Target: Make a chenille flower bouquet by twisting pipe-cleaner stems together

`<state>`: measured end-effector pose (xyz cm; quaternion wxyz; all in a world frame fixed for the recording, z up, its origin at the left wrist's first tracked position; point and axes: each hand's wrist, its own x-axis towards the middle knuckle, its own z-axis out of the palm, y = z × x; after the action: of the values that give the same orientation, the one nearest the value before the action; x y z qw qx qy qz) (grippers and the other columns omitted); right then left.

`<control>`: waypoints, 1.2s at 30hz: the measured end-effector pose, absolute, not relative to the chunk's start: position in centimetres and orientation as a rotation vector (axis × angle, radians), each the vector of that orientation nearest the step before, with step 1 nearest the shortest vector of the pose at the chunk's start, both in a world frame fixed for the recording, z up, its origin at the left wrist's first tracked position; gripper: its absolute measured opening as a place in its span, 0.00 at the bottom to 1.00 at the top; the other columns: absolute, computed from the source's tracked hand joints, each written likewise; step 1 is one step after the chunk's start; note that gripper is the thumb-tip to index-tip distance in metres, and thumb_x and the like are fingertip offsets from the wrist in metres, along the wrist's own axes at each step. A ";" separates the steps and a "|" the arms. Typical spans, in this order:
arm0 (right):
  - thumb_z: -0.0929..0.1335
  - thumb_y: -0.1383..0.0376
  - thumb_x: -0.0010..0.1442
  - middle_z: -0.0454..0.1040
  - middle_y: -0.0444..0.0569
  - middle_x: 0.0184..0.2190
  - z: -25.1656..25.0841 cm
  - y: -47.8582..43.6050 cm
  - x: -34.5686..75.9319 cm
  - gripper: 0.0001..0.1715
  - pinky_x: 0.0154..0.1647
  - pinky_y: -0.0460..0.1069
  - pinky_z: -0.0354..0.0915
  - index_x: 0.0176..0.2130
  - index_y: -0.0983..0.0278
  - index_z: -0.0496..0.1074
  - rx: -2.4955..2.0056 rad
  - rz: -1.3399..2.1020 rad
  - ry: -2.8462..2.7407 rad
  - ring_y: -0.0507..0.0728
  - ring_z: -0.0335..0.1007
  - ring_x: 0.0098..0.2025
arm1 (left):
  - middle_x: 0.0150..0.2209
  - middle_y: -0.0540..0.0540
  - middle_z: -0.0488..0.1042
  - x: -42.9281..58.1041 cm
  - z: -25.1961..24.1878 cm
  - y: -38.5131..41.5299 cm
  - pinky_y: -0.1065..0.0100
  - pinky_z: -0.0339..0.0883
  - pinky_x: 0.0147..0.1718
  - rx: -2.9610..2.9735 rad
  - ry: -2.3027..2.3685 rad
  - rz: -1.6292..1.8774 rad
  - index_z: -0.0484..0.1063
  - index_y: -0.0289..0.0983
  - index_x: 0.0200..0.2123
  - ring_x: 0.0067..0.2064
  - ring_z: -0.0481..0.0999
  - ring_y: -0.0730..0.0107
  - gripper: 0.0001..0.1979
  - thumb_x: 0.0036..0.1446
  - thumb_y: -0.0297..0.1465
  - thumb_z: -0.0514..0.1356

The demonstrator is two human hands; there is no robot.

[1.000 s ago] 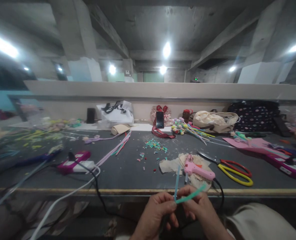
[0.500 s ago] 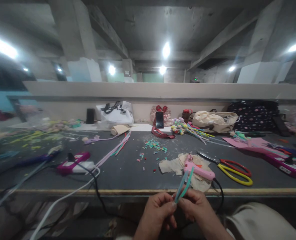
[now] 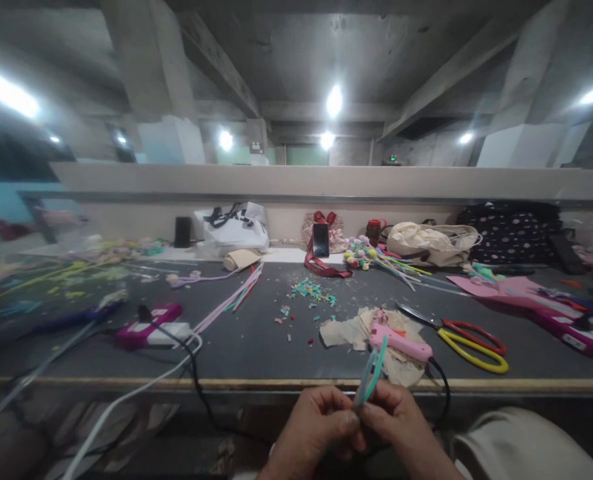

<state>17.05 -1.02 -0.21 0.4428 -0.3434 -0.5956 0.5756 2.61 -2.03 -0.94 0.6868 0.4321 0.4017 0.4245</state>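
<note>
My left hand (image 3: pixel 321 423) and my right hand (image 3: pixel 396 413) meet in front of the table edge, fingertips pinched together. Between them they grip thin green strips (image 3: pixel 375 373), one bright and one paler, which stick up from the fingers. The strips' lower ends are hidden by my fingers. Just beyond lies a pink glue gun (image 3: pixel 401 343) on a crumpled beige cloth (image 3: pixel 343 331). Scissors (image 3: pixel 469 340) with one red and one yellow handle rest to its right. Small green and red clippings (image 3: pixel 312 291) are scattered further back.
Purple and pink strips (image 3: pixel 229 300) lie left of centre, near a magenta power strip (image 3: pixel 149 325) with black and white cords. A phone (image 3: pixel 320 240) stands at the back beside a flower bundle (image 3: pixel 359 253). A white bag (image 3: pixel 233 230) leans against the divider.
Both hands have shifted slightly to the right with the green strips, and the left fingers have drawn closer to the right ones. The table items look unchanged.
</note>
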 end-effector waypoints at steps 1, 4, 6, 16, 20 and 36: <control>0.67 0.62 0.47 0.68 0.42 0.18 -0.4 -0.9 17.1 0.10 0.26 0.44 0.58 0.25 0.67 0.72 -0.861 1.391 -1.494 0.51 0.62 0.22 | 0.15 0.50 0.71 2.7 -0.9 -2.1 0.76 0.56 0.18 0.996 0.928 0.982 0.65 0.33 0.20 0.18 0.67 0.76 0.08 0.37 0.30 0.61; 0.68 0.62 0.45 0.69 0.42 0.19 -1.3 -0.4 17.2 0.08 0.26 0.44 0.58 0.24 0.67 0.72 -0.884 1.326 -1.483 0.50 0.61 0.23 | 0.14 0.50 0.69 2.8 -0.9 -2.2 0.75 0.55 0.18 1.061 0.957 1.042 0.67 0.32 0.20 0.17 0.64 0.77 0.09 0.39 0.33 0.61; 0.69 0.61 0.44 0.68 0.42 0.18 -1.8 -0.1 17.1 0.09 0.22 0.42 0.56 0.25 0.67 0.72 -0.921 1.327 -1.450 0.48 0.59 0.20 | 0.14 0.51 0.69 2.8 -1.1 -2.1 0.75 0.55 0.19 1.068 0.965 1.043 0.67 0.32 0.21 0.17 0.64 0.78 0.12 0.40 0.36 0.60; 0.67 0.58 0.45 0.60 0.40 0.14 -1.1 -0.9 16.7 0.14 0.16 0.42 0.52 0.19 0.65 0.67 -1.059 0.965 -1.351 0.48 0.52 0.17 | 0.14 0.53 0.64 3.1 -1.5 -1.4 0.75 0.53 0.18 1.109 1.099 1.179 0.66 0.35 0.22 0.17 0.60 0.77 0.12 0.41 0.39 0.59; 0.68 0.58 0.44 0.61 0.40 0.16 -1.2 -0.7 16.4 0.11 0.14 0.42 0.52 0.24 0.64 0.71 -1.069 1.014 -1.357 0.48 0.54 0.17 | 0.15 0.53 0.63 3.6 -1.1 -1.8 0.75 0.52 0.21 1.352 1.252 1.286 0.68 0.35 0.18 0.21 0.60 0.75 0.09 0.42 0.34 0.58; 0.67 0.59 0.47 0.64 0.40 0.16 -1.3 -0.7 16.0 0.10 0.19 0.43 0.58 0.23 0.63 0.67 -0.935 1.077 -1.262 0.50 0.59 0.17 | 0.15 0.52 0.66 4.4 -2.4 -0.9 0.77 0.56 0.15 0.867 0.855 1.186 0.65 0.34 0.24 0.17 0.61 0.80 0.17 0.38 0.43 0.61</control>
<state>15.97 -0.71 -1.33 0.5799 -0.4002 -0.5397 0.4608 4.44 -0.95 -2.36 0.6600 0.3833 0.3776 0.5243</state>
